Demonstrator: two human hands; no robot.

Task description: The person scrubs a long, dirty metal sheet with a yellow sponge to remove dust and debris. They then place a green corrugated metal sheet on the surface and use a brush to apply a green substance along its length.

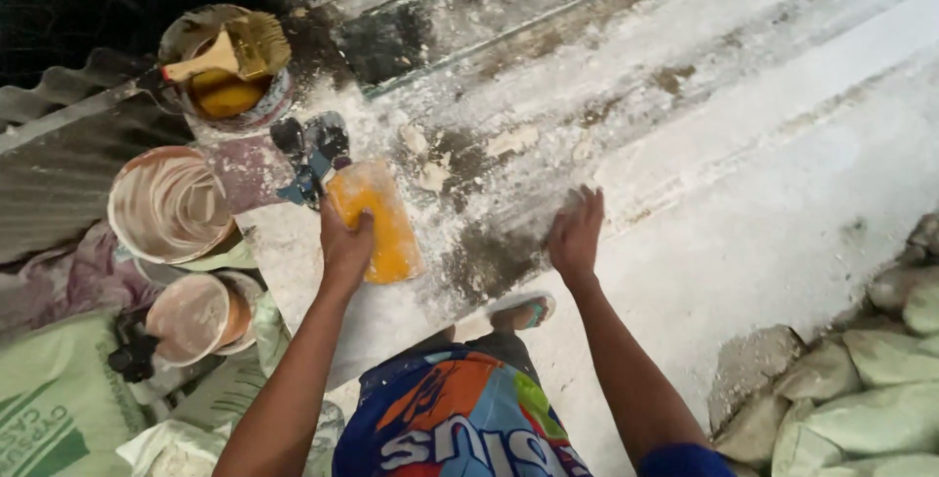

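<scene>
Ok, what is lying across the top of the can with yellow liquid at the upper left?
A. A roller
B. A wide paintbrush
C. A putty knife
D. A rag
B: a wide paintbrush with a pale wooden handle and yellowed bristles rests across the rim of the can, away from both hands.

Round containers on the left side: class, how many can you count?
3. A tin with a brush across it at the top, a pale bucket below it, and a smaller tub lowest. Others may be hidden beneath.
</scene>
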